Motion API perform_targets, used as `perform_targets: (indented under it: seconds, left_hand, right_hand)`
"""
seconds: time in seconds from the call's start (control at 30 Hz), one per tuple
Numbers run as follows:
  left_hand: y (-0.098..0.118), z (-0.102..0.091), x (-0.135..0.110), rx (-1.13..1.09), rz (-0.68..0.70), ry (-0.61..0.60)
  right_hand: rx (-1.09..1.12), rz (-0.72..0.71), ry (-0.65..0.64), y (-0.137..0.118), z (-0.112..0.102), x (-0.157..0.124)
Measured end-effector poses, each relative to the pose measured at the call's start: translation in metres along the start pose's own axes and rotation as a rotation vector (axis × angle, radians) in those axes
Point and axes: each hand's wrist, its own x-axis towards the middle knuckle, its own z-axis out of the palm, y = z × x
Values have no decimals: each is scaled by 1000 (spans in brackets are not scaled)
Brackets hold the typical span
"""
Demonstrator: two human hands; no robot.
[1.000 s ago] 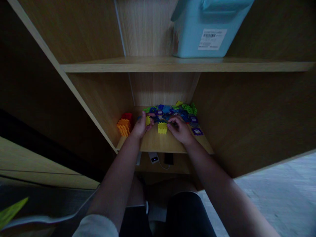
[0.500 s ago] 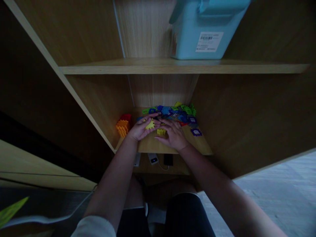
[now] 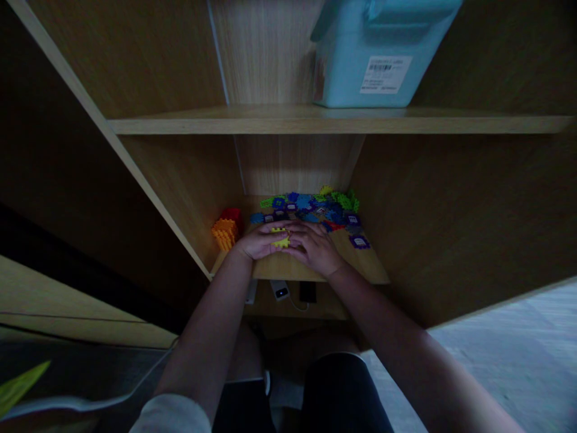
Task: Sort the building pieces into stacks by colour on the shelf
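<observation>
Both my hands meet on the lower shelf of a wooden cabinet. My left hand and my right hand are closed together over yellow toothed plastic tiles, which show between the fingers. Behind the hands lies a pile of blue, green and purple tiles. A stack of orange tiles stands at the shelf's left, with a red tile behind it. A loose purple tile lies to the right of my right hand.
A light blue plastic box with a label sits on the upper shelf. Below the lower shelf lie a small device with a lit screen and a dark phone. My knees are underneath.
My hands have come together from apart. The yellow tile in my left hand and the yellow stack that stood between the hands are now both covered by them.
</observation>
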Motion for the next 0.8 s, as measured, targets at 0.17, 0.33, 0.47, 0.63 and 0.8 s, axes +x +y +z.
perform_targets:
  seconds: [0.17, 0.33, 0.47, 0.63, 0.8]
  left_hand:
    - [-2, -3, 2, 19, -1, -9]
    - [6, -8, 7, 28, 146, 196]
    - [13, -14, 10, 94, 434, 526]
    - [7, -12, 15, 294, 438, 500]
    - [-2, -7, 19, 338, 296, 379]
  right_hand:
    - [47, 62, 45, 6, 0, -3]
    - [158, 325, 406, 23, -5, -7]
    - [269, 426, 447, 33, -5, -7]
    - [298, 416, 321, 31, 0, -4]
    - [273, 378, 305, 28, 1, -5]
